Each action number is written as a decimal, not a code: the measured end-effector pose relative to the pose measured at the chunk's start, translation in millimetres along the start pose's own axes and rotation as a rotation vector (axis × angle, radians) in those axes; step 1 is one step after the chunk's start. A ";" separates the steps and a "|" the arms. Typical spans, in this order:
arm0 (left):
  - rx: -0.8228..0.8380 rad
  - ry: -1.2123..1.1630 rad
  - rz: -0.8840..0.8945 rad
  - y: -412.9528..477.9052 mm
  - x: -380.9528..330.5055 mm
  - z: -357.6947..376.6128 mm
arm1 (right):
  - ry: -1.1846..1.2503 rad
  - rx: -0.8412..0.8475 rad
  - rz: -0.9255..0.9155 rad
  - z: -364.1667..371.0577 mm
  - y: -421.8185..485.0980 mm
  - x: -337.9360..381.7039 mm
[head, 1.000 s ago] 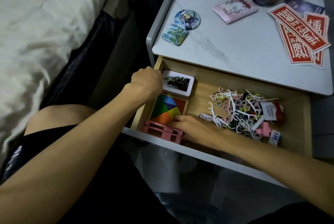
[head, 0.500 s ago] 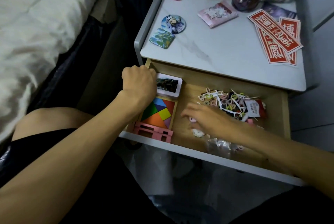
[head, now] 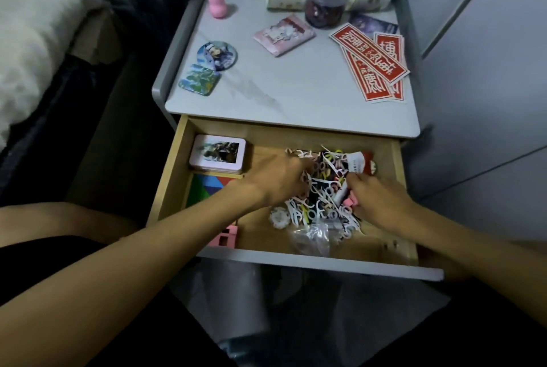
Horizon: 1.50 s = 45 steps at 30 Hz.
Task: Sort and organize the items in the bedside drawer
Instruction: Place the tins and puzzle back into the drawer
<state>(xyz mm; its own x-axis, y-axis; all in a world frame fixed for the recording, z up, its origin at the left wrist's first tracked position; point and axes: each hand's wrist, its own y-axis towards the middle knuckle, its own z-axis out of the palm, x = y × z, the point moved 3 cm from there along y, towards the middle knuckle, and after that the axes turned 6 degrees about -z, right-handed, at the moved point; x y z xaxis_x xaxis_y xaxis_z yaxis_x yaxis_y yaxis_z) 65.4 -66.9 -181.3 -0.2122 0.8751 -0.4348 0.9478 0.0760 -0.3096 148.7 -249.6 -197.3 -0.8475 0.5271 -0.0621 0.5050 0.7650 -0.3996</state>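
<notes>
Open pale wooden drawer [head: 396, 159]. The left hand [head: 275, 180], withdrawn from the pink picture-lidded tin [head: 217, 153], is now sunk beside the right hand [head: 379, 203] in the tangled heap of white picks and coloured loops [head: 319, 209]; the fingers' hold cannot be told. Sorting of the heap is judged begun.

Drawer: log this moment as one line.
drawer open | left hand in loose pile | right hand in pile too | grips unclear | pink tin back left

Both forearms are bare from the left hand [head: 275, 180] and right hand [head: 381, 203] back to the frame edges. Black clothing [head: 53, 260] covers the lap along the lower frame, below a bare thigh [head: 65, 218] at the left.
</notes>
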 end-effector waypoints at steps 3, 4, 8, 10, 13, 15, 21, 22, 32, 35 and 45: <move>-0.001 0.091 -0.034 14.9 -4.4 15.0 | -0.004 -0.018 -0.005 0.5 -1.0 2.3; -0.006 0.117 -0.033 19.7 -6.7 18.6 | -0.012 -0.026 -0.010 0.7 -1.3 1.8; 0.032 0.182 -0.019 28.9 -6.2 30.9 | -0.010 -0.040 -0.032 -3.4 -2.1 1.3; 0.027 0.190 -0.013 28.3 -0.1 37.5 | 0.001 -0.029 -0.054 -7.0 -3.4 2.0; 0.010 0.116 0.013 23.7 7.2 40.9 | 0.090 -0.041 -0.054 -14.0 -5.0 1.5; 0.004 0.044 0.028 23.9 12.4 39.7 | 0.171 -0.071 -0.023 -16.6 -1.5 -5.4; -0.150 -0.110 0.011 28.0 5.7 21.9 | 0.556 -0.239 0.116 -51.4 2.4 -48.0; -0.171 -0.184 -0.003 30.2 -1.1 18.2 | 0.602 -0.255 0.109 -55.1 1.1 -52.0; 0.256 -1.406 -0.260 9.5 -52.4 14.2 | 0.796 -0.273 -0.045 -48.5 -0.3 -2.9; 0.253 -1.463 -0.326 -4.0 -42.2 10.8 | 0.902 -0.285 -0.007 -47.0 -1.9 12.8; 0.278 -1.415 -0.363 -22.8 -18.5 6.1 | 0.920 -0.330 -0.064 -51.0 -5.7 50.2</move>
<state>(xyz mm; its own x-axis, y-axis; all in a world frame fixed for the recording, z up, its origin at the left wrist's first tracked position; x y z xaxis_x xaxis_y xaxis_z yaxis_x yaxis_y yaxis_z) 46.3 -87.7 -171.3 -0.6250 -0.3629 -0.6912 0.7540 -0.0511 -0.6549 111.6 -208.6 -151.4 -0.4879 0.4564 0.7441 0.6014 0.7936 -0.0924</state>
